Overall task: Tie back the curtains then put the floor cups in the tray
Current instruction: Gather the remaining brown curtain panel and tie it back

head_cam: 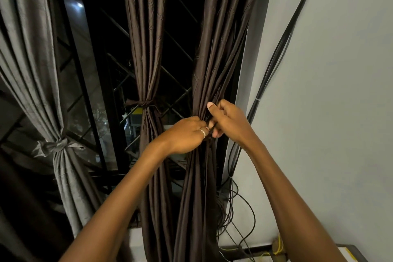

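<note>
Three curtain panels hang before a dark window. The grey left curtain (pixel 32 66) is knotted at its waist (pixel 56 147). A dark brown middle curtain (pixel 144 49) is tied with a band (pixel 145 104). At the right, the dark brown curtain (pixel 217 49) is gathered into a bunch. My left hand (pixel 187 134), a ring on one finger, grips that bunch from the left. My right hand (pixel 227 119) pinches the fabric or a tie strip just above and to the right, fingers touching the left hand. No cups or tray are visible.
A black metal window grille (pixel 174 83) stands behind the curtains. Black cables (pixel 276 49) run down the white wall (pixel 340 91) at the right and coil loosely near the floor (pixel 236 208). A yellow cord (pixel 278 247) lies at the bottom right.
</note>
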The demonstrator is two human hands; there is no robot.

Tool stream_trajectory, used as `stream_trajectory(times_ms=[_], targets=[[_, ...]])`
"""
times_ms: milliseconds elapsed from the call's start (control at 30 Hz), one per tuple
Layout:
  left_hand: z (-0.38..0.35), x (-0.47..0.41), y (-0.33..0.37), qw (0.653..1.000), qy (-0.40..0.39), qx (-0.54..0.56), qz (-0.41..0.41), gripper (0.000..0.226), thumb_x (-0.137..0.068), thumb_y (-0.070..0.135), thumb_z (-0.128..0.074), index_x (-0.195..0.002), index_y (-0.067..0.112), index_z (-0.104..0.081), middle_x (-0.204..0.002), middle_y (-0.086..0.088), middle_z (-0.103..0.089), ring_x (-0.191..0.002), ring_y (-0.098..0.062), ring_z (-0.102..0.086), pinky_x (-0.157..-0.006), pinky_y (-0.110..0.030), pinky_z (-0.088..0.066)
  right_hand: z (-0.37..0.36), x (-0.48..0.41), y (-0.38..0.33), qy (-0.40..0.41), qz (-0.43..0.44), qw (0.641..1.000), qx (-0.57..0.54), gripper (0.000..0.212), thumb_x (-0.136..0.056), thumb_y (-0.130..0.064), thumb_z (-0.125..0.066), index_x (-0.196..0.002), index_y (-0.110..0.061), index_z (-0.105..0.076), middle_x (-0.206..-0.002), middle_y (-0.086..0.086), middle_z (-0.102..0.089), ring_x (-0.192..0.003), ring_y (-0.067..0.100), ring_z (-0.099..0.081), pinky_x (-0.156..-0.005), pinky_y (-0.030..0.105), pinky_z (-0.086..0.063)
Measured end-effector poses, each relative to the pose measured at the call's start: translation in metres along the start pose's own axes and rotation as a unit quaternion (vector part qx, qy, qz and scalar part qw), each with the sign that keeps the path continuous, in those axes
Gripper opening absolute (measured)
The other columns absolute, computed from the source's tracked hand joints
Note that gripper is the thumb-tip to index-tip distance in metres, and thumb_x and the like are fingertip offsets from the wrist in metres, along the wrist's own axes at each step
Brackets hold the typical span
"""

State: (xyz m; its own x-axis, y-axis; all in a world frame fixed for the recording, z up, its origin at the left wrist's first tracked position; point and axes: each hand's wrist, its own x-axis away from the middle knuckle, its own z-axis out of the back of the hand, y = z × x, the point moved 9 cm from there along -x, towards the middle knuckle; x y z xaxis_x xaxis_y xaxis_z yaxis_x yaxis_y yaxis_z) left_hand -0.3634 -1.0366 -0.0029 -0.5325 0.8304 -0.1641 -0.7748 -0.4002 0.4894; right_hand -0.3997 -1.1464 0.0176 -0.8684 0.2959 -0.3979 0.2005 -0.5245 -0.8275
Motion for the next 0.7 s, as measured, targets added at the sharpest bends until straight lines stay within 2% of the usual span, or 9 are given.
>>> stream_trajectory(times_ms=[100, 167, 233, 300, 367, 467, 533, 600, 700], targets=[[0.006, -0.002, -0.012, 0.994, -0.008, 0.096, 0.046, 0.032, -0.106, 0.028, -0.038, -0.100, 0.011, -0.065, -0.099, 0.002, -0.053, -0.091, -0.015, -0.054, -0.069, -0.023, -0.042, -0.003, 0.006, 0.007, -0.027, -0.012, 0.996, -0.080, 0.024, -0.103, -0.034, -0.056, -0.091, -0.013, -0.054, -0.082, 0.012, -0.076, -0.065, 0.026, -0.072, -0.062, 0.033, -0.058], [0.005, 0.001, -0.021, 0.984, -0.015, 0.162, 0.077, 0.028, -0.105, 0.027, -0.039, -0.098, 0.017, -0.065, -0.100, 0.004, -0.054, -0.091, -0.014, -0.054, -0.064, -0.024, -0.044, -0.005, 0.014, 0.013, -0.046, -0.004, 0.991, -0.128, 0.008, -0.102, -0.016, -0.058, -0.097, -0.012, -0.054, -0.093, 0.012, -0.076, -0.075, 0.025, -0.073, -0.071, 0.033, -0.060], [0.005, 0.004, -0.025, 0.976, -0.022, 0.199, 0.091, 0.026, -0.104, 0.028, -0.040, -0.094, 0.025, -0.063, -0.102, 0.003, -0.055, -0.094, -0.014, -0.053, -0.066, -0.027, -0.046, -0.007, 0.025, 0.015, -0.066, 0.031, 0.989, -0.126, 0.013, -0.096, -0.004, -0.062, -0.101, -0.013, -0.054, -0.103, 0.011, -0.074, -0.086, 0.025, -0.073, -0.080, 0.035, -0.060], [0.006, 0.006, -0.025, 0.970, -0.027, 0.220, 0.097, 0.025, -0.104, 0.029, -0.041, -0.093, 0.028, -0.063, -0.104, 0.001, -0.057, -0.096, -0.015, -0.053, -0.069, -0.028, -0.046, -0.011, 0.037, 0.012, -0.090, 0.069, 0.991, -0.075, 0.024, -0.087, -0.006, -0.069, -0.105, -0.019, -0.059, -0.110, 0.007, -0.069, -0.095, 0.025, -0.070, -0.083, 0.036, -0.059], [0.006, 0.007, -0.023, 0.968, -0.031, 0.230, 0.096, 0.026, -0.104, 0.029, -0.041, -0.093, 0.028, -0.064, -0.106, -0.001, -0.059, -0.096, -0.015, -0.054, -0.071, -0.029, -0.046, -0.019, 0.046, 0.006, -0.092, 0.110, 0.989, 0.022, 0.035, -0.080, -0.019, -0.081, -0.108, -0.026, -0.060, -0.113, -0.005, -0.060, -0.100, 0.014, -0.065, -0.085, 0.028, -0.057], [0.004, 0.008, -0.017, 0.965, -0.037, 0.244, 0.086, 0.029, -0.104, 0.027, -0.040, -0.093, 0.025, -0.066, -0.109, -0.008, -0.064, -0.096, -0.016, -0.055, -0.072, -0.029, -0.047, -0.022, 0.054, -0.004, -0.013, 0.162, 0.976, 0.145, 0.046, -0.074, -0.041, -0.087, -0.105, -0.032, -0.054, -0.106, -0.017, -0.049, -0.091, 0.005, -0.057, -0.077, 0.020, -0.053], [0.003, 0.008, -0.014, 0.966, -0.045, 0.242, 0.081, 0.030, -0.104, 0.026, -0.039, -0.092, 0.023, -0.066, -0.102, -0.010, -0.064, -0.092, -0.017, -0.056, -0.072, -0.029, -0.046, -0.020, 0.061, -0.012, 0.057, 0.204, 0.955, 0.206, 0.040, -0.080, -0.042, -0.081, -0.102, -0.027, -0.051, -0.102, -0.014, -0.048, -0.080, 0.006, -0.053, -0.066, 0.021, -0.048], [0.002, 0.008, -0.010, 0.969, -0.053, 0.229, 0.073, 0.030, -0.104, 0.026, -0.039, -0.089, 0.023, -0.065, -0.095, -0.005, -0.061, -0.090, -0.017, -0.055, -0.071, -0.030, -0.046, -0.019, 0.068, -0.020, 0.097, 0.240, 0.929, 0.265, 0.029, -0.088, -0.037, -0.073, -0.100, -0.021, -0.052, -0.098, -0.009, -0.050, -0.073, 0.007, -0.048, -0.059, 0.021, -0.043], [0.001, 0.008, -0.011, 0.973, -0.058, 0.211, 0.067, 0.027, -0.104, 0.025, -0.041, -0.089, 0.025, -0.064, -0.103, -0.002, -0.057, -0.095, -0.016, -0.055, -0.073, -0.030, -0.047, -0.021, 0.073, -0.025, 0.082, 0.265, 0.910, 0.308, 0.020, -0.095, -0.034, -0.064, -0.101, -0.016, -0.056, -0.099, -0.004, -0.054, -0.076, 0.010, -0.050, -0.060, 0.025, -0.047]])
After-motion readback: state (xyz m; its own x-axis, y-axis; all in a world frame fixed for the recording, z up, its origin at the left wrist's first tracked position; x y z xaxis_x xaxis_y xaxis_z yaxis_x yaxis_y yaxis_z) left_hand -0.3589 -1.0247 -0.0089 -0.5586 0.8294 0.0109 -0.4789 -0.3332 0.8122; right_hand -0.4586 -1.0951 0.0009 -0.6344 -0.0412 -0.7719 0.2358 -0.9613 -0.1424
